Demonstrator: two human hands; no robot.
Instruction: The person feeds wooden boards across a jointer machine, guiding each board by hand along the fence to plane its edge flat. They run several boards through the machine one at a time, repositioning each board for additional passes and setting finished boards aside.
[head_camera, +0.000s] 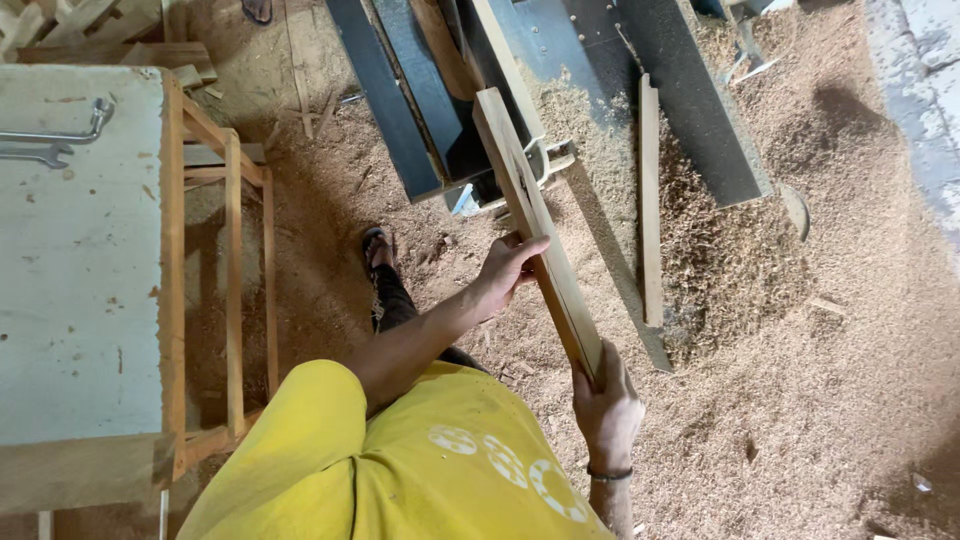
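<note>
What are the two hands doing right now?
Left hand: closed on the wooden plank, at its middle.
Right hand: closed on the plank's near end.

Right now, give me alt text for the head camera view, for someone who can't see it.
Seen from above, a person in a yellow shirt holds a long wooden plank with both hands, left hand at its middle, right hand at its near end. Its far end rests on a grey woodworking machine; sawdust covers the floor, with a pale workbench at the left.

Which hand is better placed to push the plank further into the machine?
Probably the right hand: it grips the wooden plank's near end, behind its length. The left hand only steadies its side midway.
</note>
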